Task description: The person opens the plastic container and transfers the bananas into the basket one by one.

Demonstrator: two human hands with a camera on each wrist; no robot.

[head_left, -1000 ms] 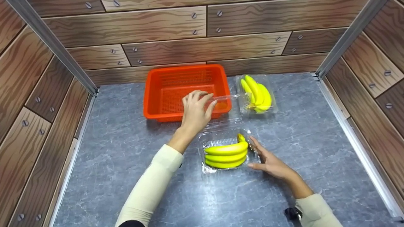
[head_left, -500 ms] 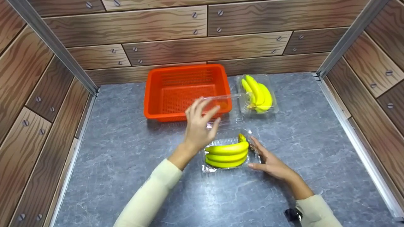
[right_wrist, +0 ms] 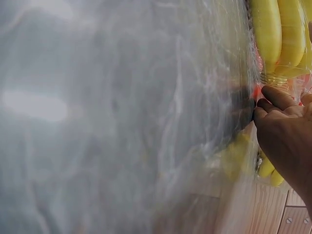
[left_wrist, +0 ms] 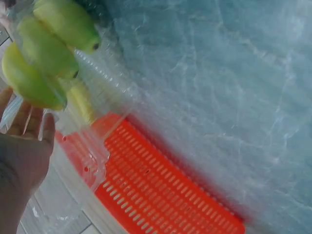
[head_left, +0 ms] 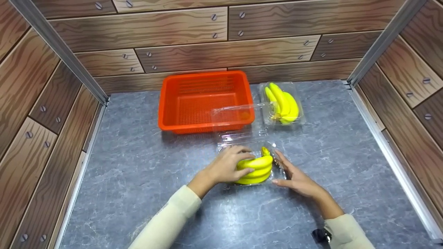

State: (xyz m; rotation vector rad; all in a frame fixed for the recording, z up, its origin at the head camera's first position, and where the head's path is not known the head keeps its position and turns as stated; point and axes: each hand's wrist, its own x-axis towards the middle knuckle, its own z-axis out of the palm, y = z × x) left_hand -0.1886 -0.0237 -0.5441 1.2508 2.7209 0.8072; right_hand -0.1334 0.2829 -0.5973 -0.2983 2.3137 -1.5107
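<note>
A clear plastic clamshell container [head_left: 258,142] lies with its lid [head_left: 228,116] folded back against the orange basket. Inside it rests a bunch of yellow bananas [head_left: 259,171]. My left hand [head_left: 225,166] reaches over the left end of the bunch, its thumb on top and its fingers toward the far side. In the left wrist view, the fairly straight fingers [left_wrist: 33,122] meet the underside of the lowest banana. At the container's right side, my right hand [head_left: 299,181] touches the wall with extended fingers and thumb spread apart. The right wrist view shows those fingertips against the plastic.
Behind the container stands an orange slotted basket [head_left: 162,110], partly seen through the lid. Right of the basket, a second clear container [head_left: 300,103] holds another bunch of bananas [head_left: 283,103]. Wood-patterned walls [head_left: 187,29] enclose the grey marbled table [head_left: 131,155].
My left hand has left the lid and come down toward me onto the bananas' left end. The lid stays folded back. My right hand has stayed at the container's side.
</note>
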